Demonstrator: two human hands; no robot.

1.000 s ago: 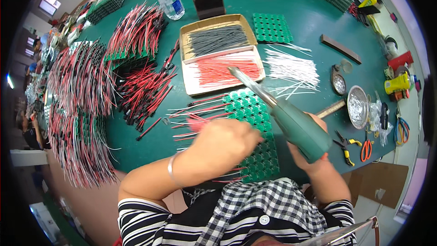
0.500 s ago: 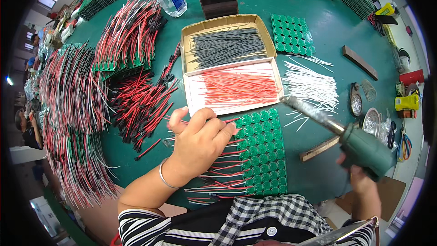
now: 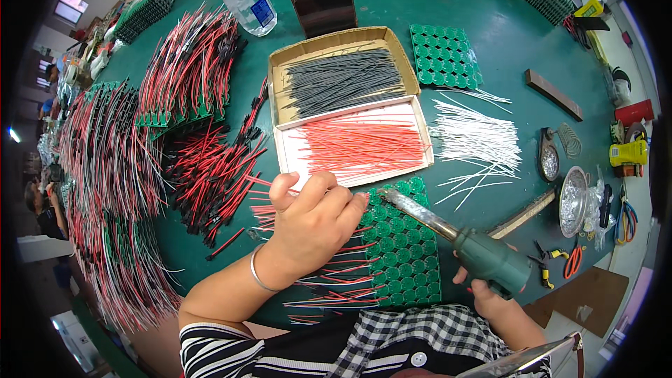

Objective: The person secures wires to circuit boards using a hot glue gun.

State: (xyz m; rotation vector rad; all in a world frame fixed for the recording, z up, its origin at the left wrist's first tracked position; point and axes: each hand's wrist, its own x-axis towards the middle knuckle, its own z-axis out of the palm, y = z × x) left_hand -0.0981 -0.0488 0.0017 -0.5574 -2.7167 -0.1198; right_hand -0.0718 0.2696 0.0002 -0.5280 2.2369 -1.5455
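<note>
A panel of round green circuit boards (image 3: 402, 252) lies before me, with red and white wires (image 3: 343, 283) running leftward from its left edge. My left hand (image 3: 311, 220) is closed at the panel's upper left corner, pinching a red wire at its fingertips; the fingers mostly cover the wire. My right hand (image 3: 490, 297) grips a soldering iron (image 3: 490, 259) with a green body and metal barrel. Its tip is over the panel's upper edge, close to my left fingertips; whether it touches is too small to tell.
Beyond the panel stands a cardboard box (image 3: 280, 147) of black and red wires. White wires (image 3: 476, 133) lie to its right, wired bundles (image 3: 115, 147) to the left. A water bottle (image 3: 245, 0), metal dish (image 3: 572, 199), wooden strip (image 3: 525, 215) and red-handled scissors (image 3: 572, 260) surround the work.
The soldering iron has swung left and down with my right hand, bringing its tip from beside the box to the panel. My left hand has shifted only slightly.
</note>
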